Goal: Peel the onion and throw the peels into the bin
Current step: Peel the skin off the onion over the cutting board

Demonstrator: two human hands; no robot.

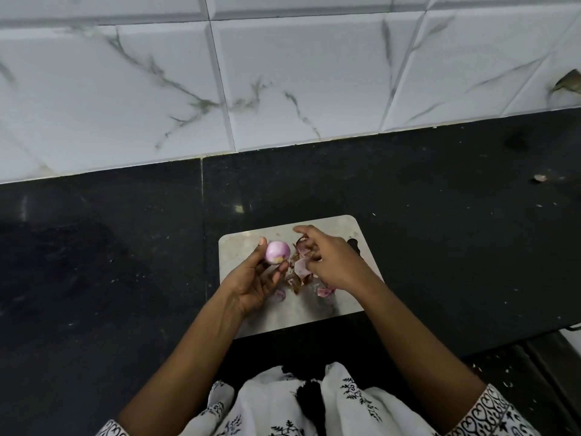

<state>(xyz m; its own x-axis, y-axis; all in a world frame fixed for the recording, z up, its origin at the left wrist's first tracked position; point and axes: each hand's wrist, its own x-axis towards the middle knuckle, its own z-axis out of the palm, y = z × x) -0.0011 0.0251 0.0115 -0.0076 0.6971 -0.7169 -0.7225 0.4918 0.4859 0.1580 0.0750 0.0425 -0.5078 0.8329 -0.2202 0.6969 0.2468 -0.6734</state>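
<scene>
Left hand (254, 286) holds peeled onion (276, 251) above board (239, 247).

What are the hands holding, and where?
The left hand pinches the onion by its sides. The right hand is over the peels; its grip is unclear.

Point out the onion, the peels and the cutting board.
onion (276, 251): head view, on its peeled pink side.
peels (301, 268): head view, on the largest pink piece in the pile.
cutting board (240, 247): head view, on bare surface near its far left corner.
</scene>
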